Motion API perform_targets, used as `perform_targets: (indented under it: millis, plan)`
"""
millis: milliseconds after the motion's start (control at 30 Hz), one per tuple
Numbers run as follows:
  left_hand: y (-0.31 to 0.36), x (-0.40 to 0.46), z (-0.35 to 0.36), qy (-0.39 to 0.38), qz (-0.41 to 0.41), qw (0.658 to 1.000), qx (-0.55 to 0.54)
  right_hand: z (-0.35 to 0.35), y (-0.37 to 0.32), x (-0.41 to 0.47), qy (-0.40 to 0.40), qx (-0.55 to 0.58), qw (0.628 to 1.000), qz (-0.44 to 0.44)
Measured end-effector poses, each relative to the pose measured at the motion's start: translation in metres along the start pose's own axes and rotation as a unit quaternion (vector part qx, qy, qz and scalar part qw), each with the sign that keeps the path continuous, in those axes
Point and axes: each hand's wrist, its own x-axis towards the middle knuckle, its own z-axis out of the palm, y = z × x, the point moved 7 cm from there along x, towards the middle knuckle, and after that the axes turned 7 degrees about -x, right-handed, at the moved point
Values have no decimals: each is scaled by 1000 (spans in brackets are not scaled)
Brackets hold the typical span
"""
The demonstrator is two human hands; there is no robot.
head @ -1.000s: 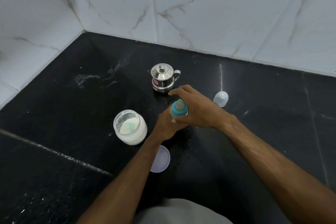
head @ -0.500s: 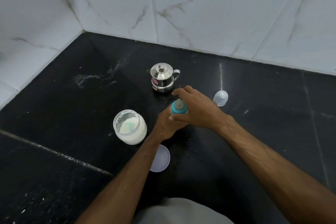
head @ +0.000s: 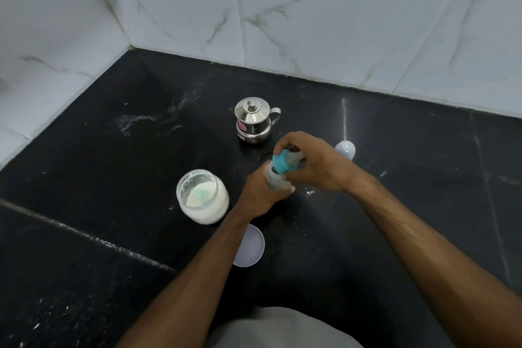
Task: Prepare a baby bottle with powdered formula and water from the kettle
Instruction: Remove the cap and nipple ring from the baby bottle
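Baby bottle (head: 278, 179) — upright on black tabletop (head: 395, 206), left hand (head: 261, 195) wrapped round its body; right hand (head: 316, 162) grips the teal nipple collar (head: 284, 164) (tilted off the neck). Steel kettle (head: 252, 120) behind — open formula jar (head: 202, 196) at left.

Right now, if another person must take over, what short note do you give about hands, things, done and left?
Left hand holds the clear baby bottle upright on the black counter.
Right hand grips the teal nipple ring, tilted off the neck.
Open glass jar of white powder is left; its white lid lies nearer; small steel kettle is behind, lidded.
Whether powder or water is in, I cannot tell.
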Motion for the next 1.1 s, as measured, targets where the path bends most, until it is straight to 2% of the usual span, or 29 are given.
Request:
perform_targets:
  millis: [100, 233, 333, 567, 1100]
  plan:
    - [4, -10, -5, 17, 37, 995, -95, -14, 20, -14, 48, 79, 995, 22]
    - [9, -12, -7, 27, 60, 992, -106, -22, 55, -36, 90, 108, 988, 57]
    - [9, -12, -7, 26, 59, 992, -112, -14, 80, -52, 79, 89, 989, 84]
    - [10, -13, -8, 27, 63, 992, -110, 16, 119, -72, 69, 130, 981, 129]
    - [10, -12, -5, 7, 46, 994, -101, 30, 130, -76, 75, 96, 985, 123]
